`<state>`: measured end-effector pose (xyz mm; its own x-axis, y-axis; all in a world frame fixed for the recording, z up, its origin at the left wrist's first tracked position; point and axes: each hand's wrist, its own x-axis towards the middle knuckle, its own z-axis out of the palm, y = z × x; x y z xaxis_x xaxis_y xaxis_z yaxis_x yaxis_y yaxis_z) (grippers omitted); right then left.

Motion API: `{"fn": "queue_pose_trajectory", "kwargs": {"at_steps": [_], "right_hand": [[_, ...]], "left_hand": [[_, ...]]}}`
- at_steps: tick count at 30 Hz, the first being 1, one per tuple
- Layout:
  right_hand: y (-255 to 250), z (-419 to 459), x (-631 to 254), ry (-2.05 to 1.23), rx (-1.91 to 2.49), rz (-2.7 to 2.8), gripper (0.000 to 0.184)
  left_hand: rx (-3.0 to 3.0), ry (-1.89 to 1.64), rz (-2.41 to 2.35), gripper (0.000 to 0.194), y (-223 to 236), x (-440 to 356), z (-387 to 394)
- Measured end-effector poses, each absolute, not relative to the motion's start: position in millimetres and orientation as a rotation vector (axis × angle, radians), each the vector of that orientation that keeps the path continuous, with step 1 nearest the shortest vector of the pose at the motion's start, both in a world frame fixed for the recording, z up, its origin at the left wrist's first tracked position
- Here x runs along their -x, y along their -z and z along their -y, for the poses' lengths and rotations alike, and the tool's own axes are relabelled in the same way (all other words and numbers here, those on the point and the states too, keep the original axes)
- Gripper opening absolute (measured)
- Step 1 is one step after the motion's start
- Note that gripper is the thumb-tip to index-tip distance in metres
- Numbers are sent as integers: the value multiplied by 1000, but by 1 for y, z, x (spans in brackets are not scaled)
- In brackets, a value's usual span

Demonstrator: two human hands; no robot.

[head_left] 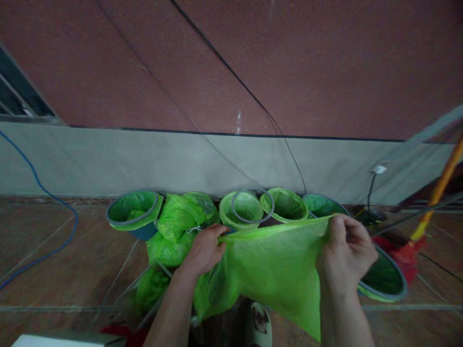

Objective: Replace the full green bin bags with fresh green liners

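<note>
A green plastic bag [275, 270] hangs stretched by its top edge between my two hands. My left hand [205, 248] pinches the left end of that edge, its fingers closed on the plastic. At the other corner, my right hand [345, 250] grips the bag between thumb and curled fingers. Just beyond the bag stand two bins lined in green, a left one [237, 222] and a right one [285, 205]. A loose grey ring [274, 207] lies across their rims. Left of them, a tied, filled green bag [184, 217] sits near my left hand.
Another lined bin [133, 209] stands at the left, and one [385, 274] at the right beside an orange-yellow pole [437, 193]. A blue hose [74, 226] curves over the tiled floor. Dark cables hang down the wall. A clear container [152, 289] holds crumpled green plastic.
</note>
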<state>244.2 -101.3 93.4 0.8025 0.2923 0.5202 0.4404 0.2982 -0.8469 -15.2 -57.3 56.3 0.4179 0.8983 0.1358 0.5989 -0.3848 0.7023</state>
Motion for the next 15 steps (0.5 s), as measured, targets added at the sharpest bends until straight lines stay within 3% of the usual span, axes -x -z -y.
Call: {"fn": "queue_pose_trajectory", "kwargs": {"at_steps": [7,15], "right_hand": [[-96,102,-255,311,1220,606,16],[-98,102,-270,341,1184,474,12]], "left_hand": [[-1871,-355,-1448,85,-38,49,56],[-1641,-301,-1354,62,-4,45,41]]}}
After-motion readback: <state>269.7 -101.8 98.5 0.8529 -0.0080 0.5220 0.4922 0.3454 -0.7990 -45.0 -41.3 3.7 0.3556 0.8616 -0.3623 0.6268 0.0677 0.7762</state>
